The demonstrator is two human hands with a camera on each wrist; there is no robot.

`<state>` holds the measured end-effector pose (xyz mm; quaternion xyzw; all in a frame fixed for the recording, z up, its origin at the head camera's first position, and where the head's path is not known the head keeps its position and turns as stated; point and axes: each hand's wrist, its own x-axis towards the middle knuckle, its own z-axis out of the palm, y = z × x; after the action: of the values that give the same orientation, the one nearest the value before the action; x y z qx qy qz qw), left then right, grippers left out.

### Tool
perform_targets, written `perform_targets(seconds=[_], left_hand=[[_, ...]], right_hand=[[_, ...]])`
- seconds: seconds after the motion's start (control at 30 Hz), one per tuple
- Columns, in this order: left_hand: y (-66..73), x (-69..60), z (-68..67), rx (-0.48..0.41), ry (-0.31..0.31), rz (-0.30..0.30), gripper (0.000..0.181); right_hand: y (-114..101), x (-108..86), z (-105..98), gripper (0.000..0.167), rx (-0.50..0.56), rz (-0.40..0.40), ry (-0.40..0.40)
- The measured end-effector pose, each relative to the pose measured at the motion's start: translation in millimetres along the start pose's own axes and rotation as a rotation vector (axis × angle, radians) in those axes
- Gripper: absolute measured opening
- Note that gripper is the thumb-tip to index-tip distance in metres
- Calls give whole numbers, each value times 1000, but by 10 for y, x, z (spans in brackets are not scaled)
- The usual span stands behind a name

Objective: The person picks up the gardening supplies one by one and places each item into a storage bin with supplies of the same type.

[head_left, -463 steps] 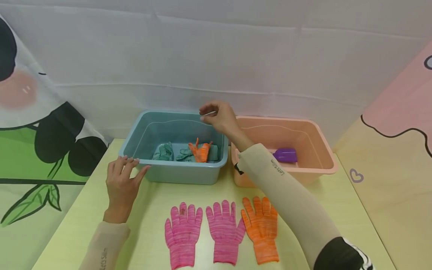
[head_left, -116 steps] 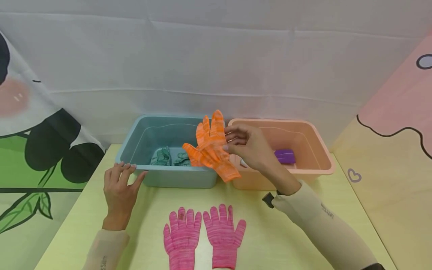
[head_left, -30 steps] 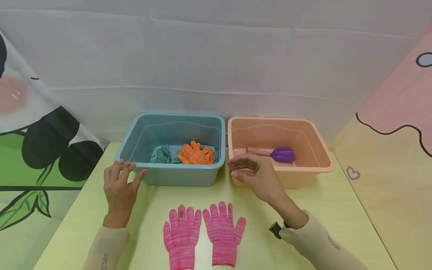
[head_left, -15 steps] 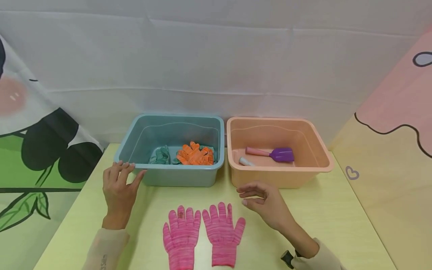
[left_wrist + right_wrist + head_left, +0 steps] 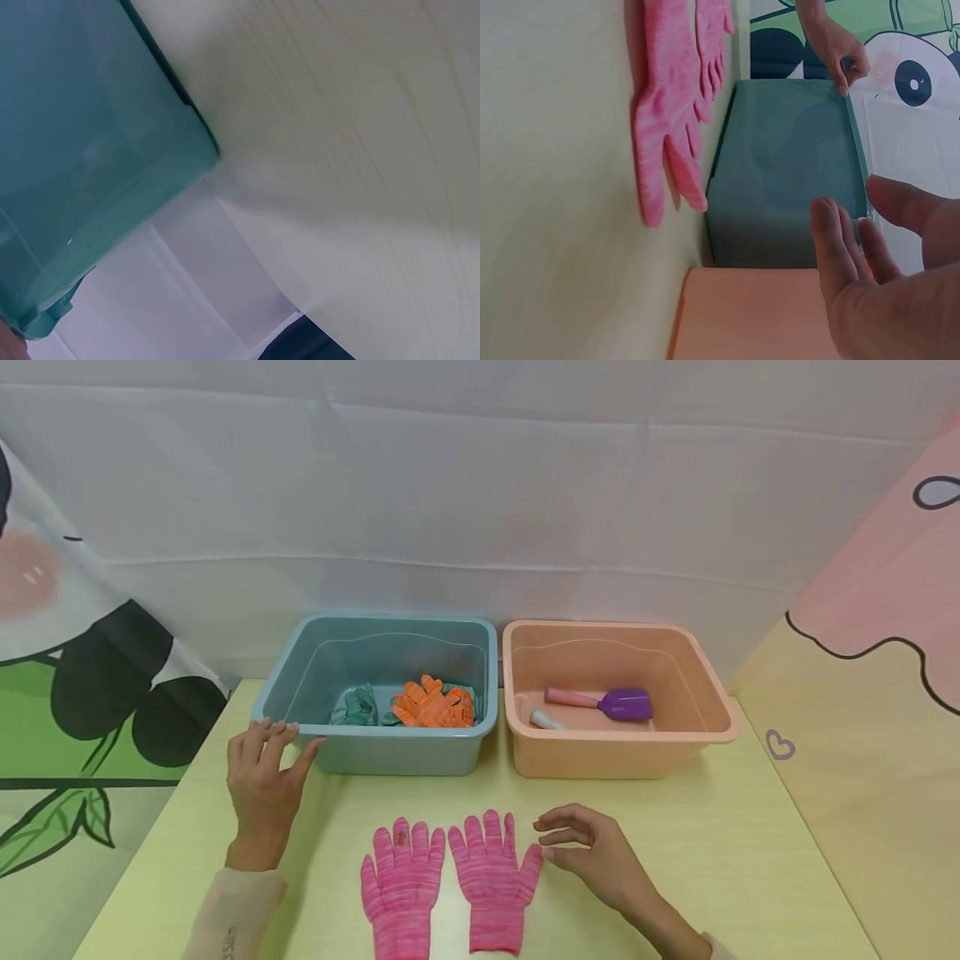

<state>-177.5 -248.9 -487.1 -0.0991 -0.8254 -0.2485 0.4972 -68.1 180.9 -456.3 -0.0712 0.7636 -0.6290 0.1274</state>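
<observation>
Two pink gloves (image 5: pixel 402 889), tips (image 5: pixel 492 822) toward bins (image 5: pixel 401 755)

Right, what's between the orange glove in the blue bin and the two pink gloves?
The front wall of the blue bin, then bare tabletop up to the pink gloves, in the head view. Anything just behind the wall is hidden.

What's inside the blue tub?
Green gloves and at least one orange glove partly over them. I can't see what's under it or close behind the front wall.
</observation>
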Motion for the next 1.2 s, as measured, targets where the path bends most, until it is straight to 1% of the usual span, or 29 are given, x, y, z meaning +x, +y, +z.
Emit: perform_targets(seconds=[0.2,0.3,0.53,0.7,0.97,1.1,1.2], left_hand=[[44,34,-37,6,-17,-17,67],[38,32,-32,8,-14,-14,66],[7,20,-9,8,17,24,65],[-6,30,8,-6,33,38,63],[-2,33,10,-6,33,37,65],[9,34,5,-4,31,32,63],[14,32,-1,-2,25,26,63]], right_hand=[[78,-71,-13,33,43,64,8],[135,-100,-3,35,64,89,9],[251,-191,-8,43,118,157,2],[325,-245,-27,49,148,189,-27],[396,-287,-24,58,150,227,-65],[421,-285,1,63,169,270,-92],[445,-274,36,65,184,306,-94]])
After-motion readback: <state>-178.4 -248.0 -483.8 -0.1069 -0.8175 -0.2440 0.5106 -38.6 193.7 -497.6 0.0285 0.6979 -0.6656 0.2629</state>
